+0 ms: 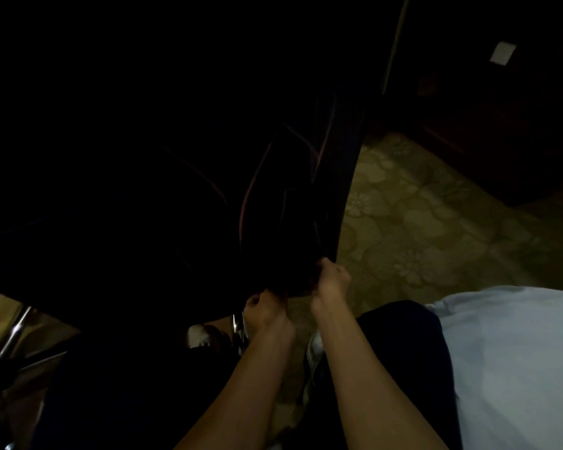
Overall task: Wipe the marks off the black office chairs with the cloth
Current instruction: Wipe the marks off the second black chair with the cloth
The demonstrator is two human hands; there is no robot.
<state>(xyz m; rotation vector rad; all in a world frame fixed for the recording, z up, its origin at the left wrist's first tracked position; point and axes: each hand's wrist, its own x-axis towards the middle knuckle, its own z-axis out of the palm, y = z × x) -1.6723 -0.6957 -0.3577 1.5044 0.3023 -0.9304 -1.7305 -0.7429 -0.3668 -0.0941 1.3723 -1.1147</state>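
Black fills most of what I see: one office chair (182,164), too dark for marks to show. Both my hands sit at its lower edge. My left hand (264,308) is curled, my right hand (330,282) beside it, fingers bent onto the dark edge. I can't make out the cloth. Floral carpet (420,222) lies right of the chair; chrome legs (13,332) below-left.
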